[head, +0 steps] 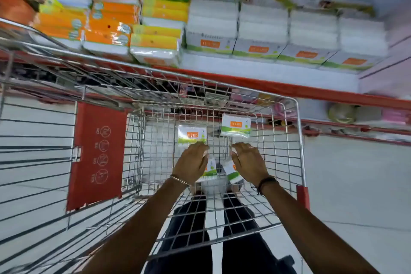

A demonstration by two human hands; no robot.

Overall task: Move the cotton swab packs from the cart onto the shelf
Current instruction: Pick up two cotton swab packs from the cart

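Several white and green cotton swab packs lie on the floor of the wire cart [298, 140]. One pack [192, 134] lies flat just beyond my left hand [192, 162], whose fingertips reach its near edge. Another pack [236, 125] lies a little beyond my right hand [249, 160]. Two tilted packs [210, 168] [231, 172] show partly from under my palms. Both hands are low inside the cart with fingers spread and nothing visibly gripped. The shelf [255, 69] above the cart holds rows of the same packs [258, 49].
Orange and yellow packs [106, 31] are stacked at the shelf's left. A red shelf lip [289, 91] runs just past the cart's far rim. The red child-seat flap [95, 158] hangs at the cart's left. Lower shelves with pink goods [393, 115] lie to the right.
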